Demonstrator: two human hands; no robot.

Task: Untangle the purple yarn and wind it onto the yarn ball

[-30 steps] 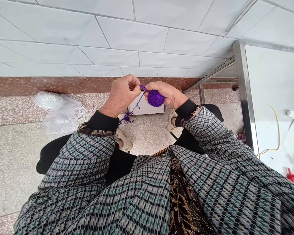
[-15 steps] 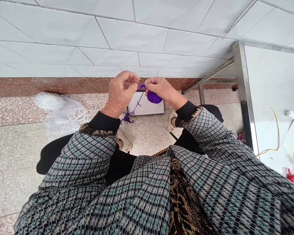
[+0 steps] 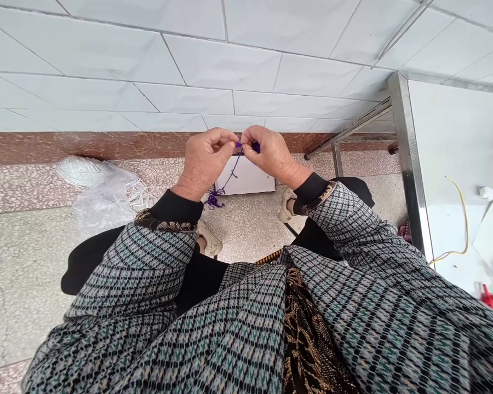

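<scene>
I log both hands close together above the floor point(image 3: 250, 235). The left hand point(image 3: 203, 164) holds purple yarn point(image 3: 239, 145) in a narrow fingertip pinch. The right hand point(image 3: 269, 156) grips narrowly on the yarn ball point(image 3: 256, 146), mostly hidden behind its fingers. A loose strand point(image 3: 231, 175) hangs over a white card point(image 3: 246, 179).
</scene>
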